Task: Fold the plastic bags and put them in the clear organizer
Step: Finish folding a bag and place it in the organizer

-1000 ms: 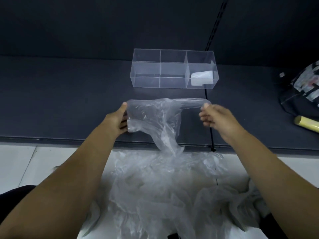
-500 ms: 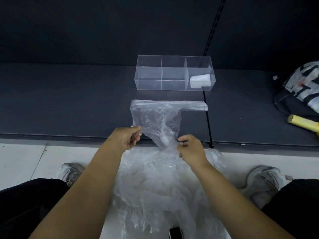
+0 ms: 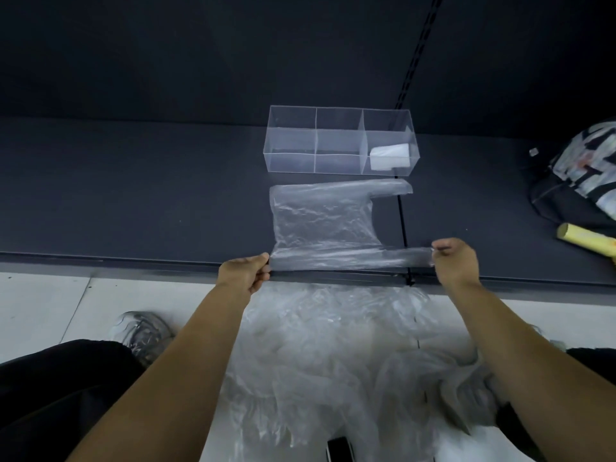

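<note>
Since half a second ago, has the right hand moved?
Yes. The right hand has crossed from left of the shelf seam to its right, pinching the bag.

I am reading no text, label, brand or number anywhere. The patterned bag [image 3: 586, 161] at the right edge of the dark shelf [image 3: 133, 195] is showing only blurred marks that I cannot make out as letters.
</note>
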The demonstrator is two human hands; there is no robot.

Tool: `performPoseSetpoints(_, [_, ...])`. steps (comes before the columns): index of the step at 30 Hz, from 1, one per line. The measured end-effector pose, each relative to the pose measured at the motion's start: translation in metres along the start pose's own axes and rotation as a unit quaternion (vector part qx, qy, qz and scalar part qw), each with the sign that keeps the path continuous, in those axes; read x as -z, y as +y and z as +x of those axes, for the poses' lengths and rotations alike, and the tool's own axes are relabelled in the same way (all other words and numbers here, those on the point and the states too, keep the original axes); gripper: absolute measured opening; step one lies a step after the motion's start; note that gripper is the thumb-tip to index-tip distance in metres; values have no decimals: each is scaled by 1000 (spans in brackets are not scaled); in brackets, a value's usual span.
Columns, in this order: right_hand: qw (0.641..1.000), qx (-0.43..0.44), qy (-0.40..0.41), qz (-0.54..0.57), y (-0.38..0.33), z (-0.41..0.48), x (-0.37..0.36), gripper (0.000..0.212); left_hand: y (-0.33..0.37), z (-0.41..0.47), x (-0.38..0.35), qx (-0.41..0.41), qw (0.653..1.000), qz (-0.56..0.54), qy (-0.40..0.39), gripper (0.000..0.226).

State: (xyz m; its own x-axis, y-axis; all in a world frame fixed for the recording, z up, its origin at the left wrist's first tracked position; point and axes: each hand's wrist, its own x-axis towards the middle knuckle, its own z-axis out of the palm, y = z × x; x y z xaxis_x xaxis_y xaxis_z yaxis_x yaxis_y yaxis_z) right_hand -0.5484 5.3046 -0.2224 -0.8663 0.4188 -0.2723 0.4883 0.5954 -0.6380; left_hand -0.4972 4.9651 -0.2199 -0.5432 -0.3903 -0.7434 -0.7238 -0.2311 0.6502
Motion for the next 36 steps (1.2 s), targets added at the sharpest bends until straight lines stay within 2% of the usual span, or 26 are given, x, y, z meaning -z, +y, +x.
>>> performPoseSetpoints(3, [998,-34,7,-49,7,4,3,24,-3,1,-4,-30,998,39,41,21])
performPoseSetpoints(5, [994,-59,35,-81,3,0,3,28,-1,2,-9,-126,976,135,116,26])
performPoseSetpoints(6, [991,-54,66,-104,-1,-4,1,33,0,1,-13,-192,947,202,159,26])
performPoseSetpoints(8, [981,20,134,-141,-18,-14,-11,40,4,-1,-25,-332,880,273,202,18])
performPoseSetpoints(9, [975,80,149,-143,-29,-20,-22,42,6,0,-34,-394,848,297,191,17])
performPoseSetpoints(11, [964,215,105,-113,-56,-36,-50,42,9,7,-51,-467,791,375,127,32])
performPoseSetpoints(13, [946,312,-11,-88,-83,-52,-84,43,10,19,-64,-470,744,469,73,47])
performPoseSetpoints(15, [924,352,-119,-93,-101,-60,-117,45,8,36,-67,-432,709,555,56,52])
performPoseSetpoints(17, [908,365,-156,-139,-103,-57,-139,49,0,50,-63,-408,669,619,50,58])
performPoseSetpoints(19, [890,370,-153,-219,-89,-46,-146,57,-7,59,-59,-416,638,646,51,65])
performPoseSetpoints(22, [865,364,-128,-320,-54,-29,-134,68,-10,65,-57,-427,641,636,49,75])
performPoseSetpoints(26, [892,273,-54,-356,-25,0,-97,80,-9,62,-57,-427,641,637,47,80])
performPoseSetpoints(29, [907,203,-18,-369,-28,16,-79,78,-2,59,-56,-435,642,630,41,79])
performPoseSetpoints(30, [909,209,-9,-361,-38,19,-81,75,4,59,-58,-448,651,611,44,75])
performPoseSetpoints(32, [910,278,-16,-307,-68,20,-97,69,16,62,-66,-475,670,567,56,62])
performPoseSetpoints(34, [894,356,-70,-263,-100,17,-121,64,27,68,-76,-472,682,556,55,58])
performPoseSetpoints(36, [875,386,-119,-265,-118,15,-142,63,31,76,-83,-442,676,588,49,64])
